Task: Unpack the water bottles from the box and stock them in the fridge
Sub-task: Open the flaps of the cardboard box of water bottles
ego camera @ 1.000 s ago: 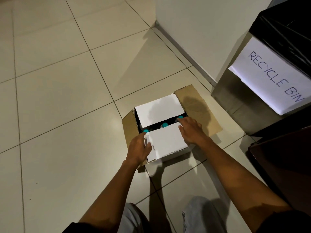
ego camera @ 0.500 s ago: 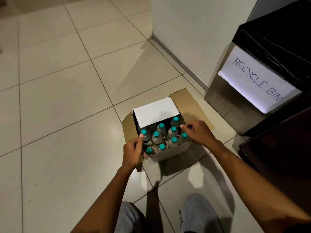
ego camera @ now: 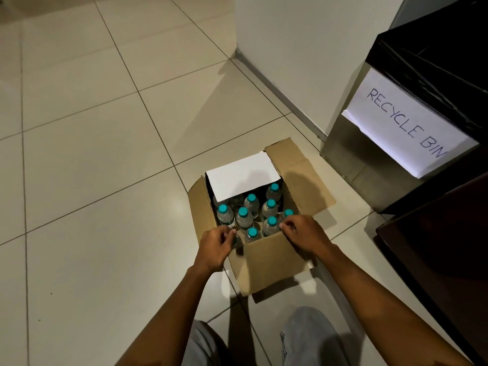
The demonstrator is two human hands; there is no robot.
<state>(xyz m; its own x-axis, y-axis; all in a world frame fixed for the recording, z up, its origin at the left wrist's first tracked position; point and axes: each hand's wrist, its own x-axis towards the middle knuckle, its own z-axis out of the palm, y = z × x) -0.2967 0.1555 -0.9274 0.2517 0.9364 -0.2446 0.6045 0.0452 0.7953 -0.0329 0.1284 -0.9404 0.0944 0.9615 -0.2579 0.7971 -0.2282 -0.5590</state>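
From the head camera, a brown cardboard box (ego camera: 274, 262) sits on the pale tiled floor (ego camera: 87, 159). Its top is open. The far flap (ego camera: 241, 175) is white on the side we can see and leans over the back of the box. The right flap (ego camera: 303, 178) lies folded out and flat.

Inside the box stand water bottles (ego camera: 244, 217) with blue-green caps. I can count 8 caps. The bottles stand upright and close together. All of them are in the box.

The left hand (ego camera: 215, 247) is at the near left corner of the box. Its fingers are curled around the top of a bottle there, and the hand hides that bottle's cap. The right hand (ego camera: 303, 235) is at the near right edge of the box. Its fingers are bent over the rim, right next to a bottle cap. I cannot tell if it holds the rim or the bottle.

To the right stands a metal bin (ego camera: 353, 154) with a black bag in it. A white paper sign (ego camera: 404, 122) on it says "RECYCLE BIN". Dark wooden furniture (ego camera: 438, 249) is at the right edge. A white wall (ego camera: 303, 48) is behind the box. The person's knees in grey trousers (ego camera: 309, 336) show at the bottom.
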